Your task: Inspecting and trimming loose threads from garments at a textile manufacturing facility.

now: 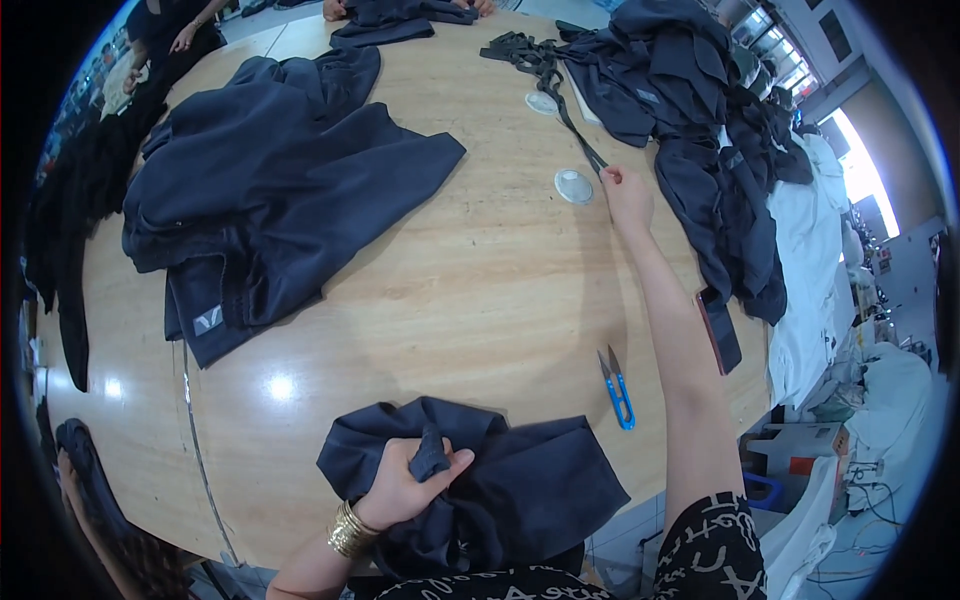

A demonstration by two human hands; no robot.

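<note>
Pinching a thin dark cord between thumb and fingertips, the right hand would do best to draw gently, lest the cord bunch on the tabletop knot. The left hand clutches the navy garment at the near edge; a steady grip should help.

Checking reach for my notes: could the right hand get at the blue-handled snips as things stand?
Probably yes: the blue-handled snips lie uncovered on the table beside the right forearm, though the right hand pinches a dark strap and might need to release it.
</note>
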